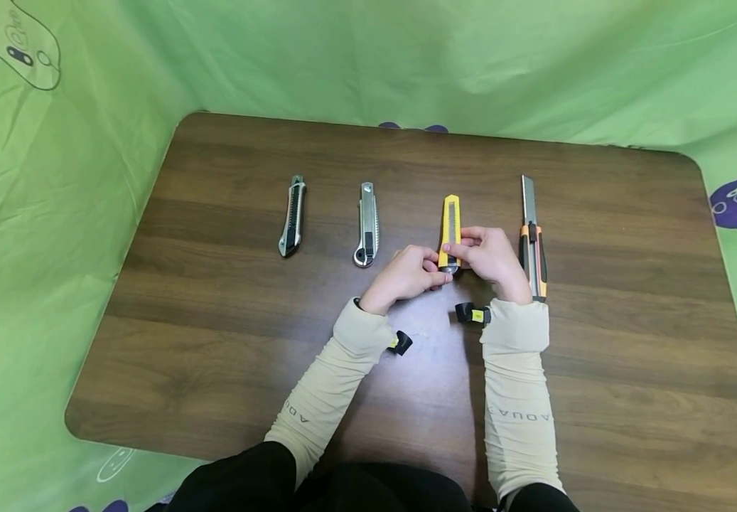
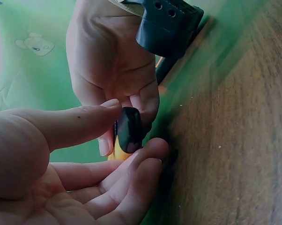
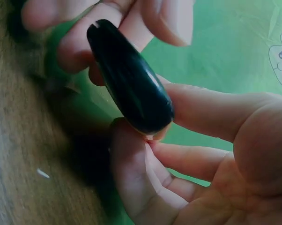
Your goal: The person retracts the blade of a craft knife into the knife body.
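A yellow utility knife with a black end cap is between both hands, its yellow tip pointing away from the person. The right hand grips its right side, thumb on top and fingers curled by the edge. At the near end, the left hand pinches the knife around the cap, thumb on one side and curled fingers on the other. In the left wrist view, most of the yellow body is hidden by the fingers.
A black-and-silver utility knife and a silver one lie to the left on the brown wooden table. An orange-and-black knife with its blade extended lies close beside the right hand. Green cloth surrounds the table.
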{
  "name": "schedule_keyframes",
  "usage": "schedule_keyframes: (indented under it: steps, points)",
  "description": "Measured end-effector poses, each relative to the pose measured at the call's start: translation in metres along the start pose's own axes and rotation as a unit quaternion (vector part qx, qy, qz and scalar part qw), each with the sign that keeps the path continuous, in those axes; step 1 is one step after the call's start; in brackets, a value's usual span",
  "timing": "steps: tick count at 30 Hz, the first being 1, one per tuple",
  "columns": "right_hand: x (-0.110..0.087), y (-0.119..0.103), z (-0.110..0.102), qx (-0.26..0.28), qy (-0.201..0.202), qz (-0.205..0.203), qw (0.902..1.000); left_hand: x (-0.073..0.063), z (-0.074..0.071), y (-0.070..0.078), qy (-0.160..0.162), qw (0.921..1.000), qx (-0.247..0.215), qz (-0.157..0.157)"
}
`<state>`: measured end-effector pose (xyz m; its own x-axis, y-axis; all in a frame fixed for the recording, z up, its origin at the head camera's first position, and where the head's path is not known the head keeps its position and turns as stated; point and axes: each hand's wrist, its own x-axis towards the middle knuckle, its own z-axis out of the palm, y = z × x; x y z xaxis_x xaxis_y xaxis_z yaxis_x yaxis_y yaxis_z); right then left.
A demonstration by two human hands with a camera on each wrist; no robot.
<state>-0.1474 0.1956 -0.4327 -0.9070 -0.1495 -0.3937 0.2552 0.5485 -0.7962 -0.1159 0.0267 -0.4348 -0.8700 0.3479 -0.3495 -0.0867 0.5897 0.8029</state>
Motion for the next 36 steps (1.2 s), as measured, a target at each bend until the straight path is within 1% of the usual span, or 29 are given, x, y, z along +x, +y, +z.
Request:
schedule_keyframes:
  steps: [6,10,12,16,19,21,23,27,36]
  points:
    - [-0.0014,-0.0011,-0.0007,-0.008,0.016,-0.005,0.9998,0.0002,-0.001,0.0011,0.004,1.0,-0.003,0.0]
    - [-0.0021,-0.0019,-0.0006,-0.014,0.026,0.0,0.9996,0.0007,-0.0002,0.0007,0.003,1.0,-0.007,0.001]
    - [-0.0019,-0.0016,-0.0002,-0.022,0.037,0.003,0.9991,0.0007,0.0004,0.0007,0.004,1.0,-0.009,0.002]
    - [-0.0023,0.0,0.0012,-0.061,0.075,-0.004,0.9953,0.0008,0.0017,0.0003,0.005,1.0,-0.008,0.003]
    - [-0.0022,0.0008,0.0031,-0.101,0.105,-0.01,0.9892,0.0016,0.0023,-0.0002,0.005,1.0,0.001,0.005]
    - [-0.002,0.0006,0.0043,-0.118,0.117,-0.008,0.9861,0.0019,0.0026,-0.0002,0.005,1.0,0.005,0.006]
    - [-0.0018,0.0006,0.0051,-0.124,0.12,-0.004,0.985,0.002,0.0027,-0.0002,0.004,1.0,0.005,0.007]
    - [-0.0017,0.0,0.0054,-0.121,0.114,0.005,0.9861,0.0015,0.0028,-0.0002,0.004,1.0,-0.003,0.004]
    - [-0.0016,-0.0009,0.0047,-0.121,0.109,0.01,0.9867,0.0017,0.0033,-0.0011,0.008,0.9998,-0.016,-0.002]
